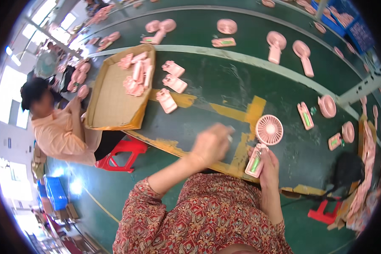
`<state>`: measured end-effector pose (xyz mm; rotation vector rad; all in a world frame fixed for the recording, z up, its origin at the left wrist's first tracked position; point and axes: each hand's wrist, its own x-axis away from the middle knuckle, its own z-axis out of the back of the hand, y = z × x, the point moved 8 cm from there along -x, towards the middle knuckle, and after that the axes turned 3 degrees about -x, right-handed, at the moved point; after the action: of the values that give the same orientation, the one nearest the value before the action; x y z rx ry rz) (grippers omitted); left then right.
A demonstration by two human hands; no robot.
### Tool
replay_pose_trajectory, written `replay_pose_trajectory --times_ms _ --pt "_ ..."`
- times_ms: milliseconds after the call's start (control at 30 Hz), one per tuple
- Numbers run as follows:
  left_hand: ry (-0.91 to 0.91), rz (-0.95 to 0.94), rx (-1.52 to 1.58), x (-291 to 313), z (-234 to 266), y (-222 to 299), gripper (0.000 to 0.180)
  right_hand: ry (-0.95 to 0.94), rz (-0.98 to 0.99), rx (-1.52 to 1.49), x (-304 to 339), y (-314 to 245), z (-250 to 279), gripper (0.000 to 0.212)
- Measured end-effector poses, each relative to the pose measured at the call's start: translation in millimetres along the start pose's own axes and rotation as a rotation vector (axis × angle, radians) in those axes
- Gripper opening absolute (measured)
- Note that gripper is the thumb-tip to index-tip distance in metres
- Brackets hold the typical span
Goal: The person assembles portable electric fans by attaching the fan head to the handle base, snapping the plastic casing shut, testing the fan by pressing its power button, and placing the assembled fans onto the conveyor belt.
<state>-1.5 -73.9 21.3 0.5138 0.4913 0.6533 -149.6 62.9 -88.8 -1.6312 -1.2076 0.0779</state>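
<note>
A pink handheld fan (269,130) with a round slatted head is in my right hand (270,167), close to the table's near edge. Its handle is uncovered toward me, and a green part (255,164) shows inside. To the left of the fan, my left hand (211,145) hovers over the table, slightly blurred, its fingers curled together. What those fingers hold, if anything, I cannot make out. Beyond the fan, to the right, lies an opened pink handle (305,115) next to a separate fan head (327,106).
A cardboard tray (110,91) holding pink casing parts stands at the left, with several pink handle shells (167,100) beside it. A raised metal rail (241,56) divides the table from a green conveyor carrying more fans. A person (59,131) sits at the left by a red stool (125,153).
</note>
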Motion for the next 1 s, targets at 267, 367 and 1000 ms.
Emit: replay_pose_trajectory --times_ms 267,367,1000 --pt "0.241 0.319 -0.702 -1 63 -144 0.057 -0.055 0.014 -0.012 5 -6 2 0.029" --pt "0.284 0.206 -0.743 2 56 -132 0.054 -0.053 0.025 -0.010 1 -6 -3 0.033" --pt "-0.324 0.166 -0.302 22 -42 2 0.052 -0.103 -0.037 -0.127 1 -4 -8 0.031"
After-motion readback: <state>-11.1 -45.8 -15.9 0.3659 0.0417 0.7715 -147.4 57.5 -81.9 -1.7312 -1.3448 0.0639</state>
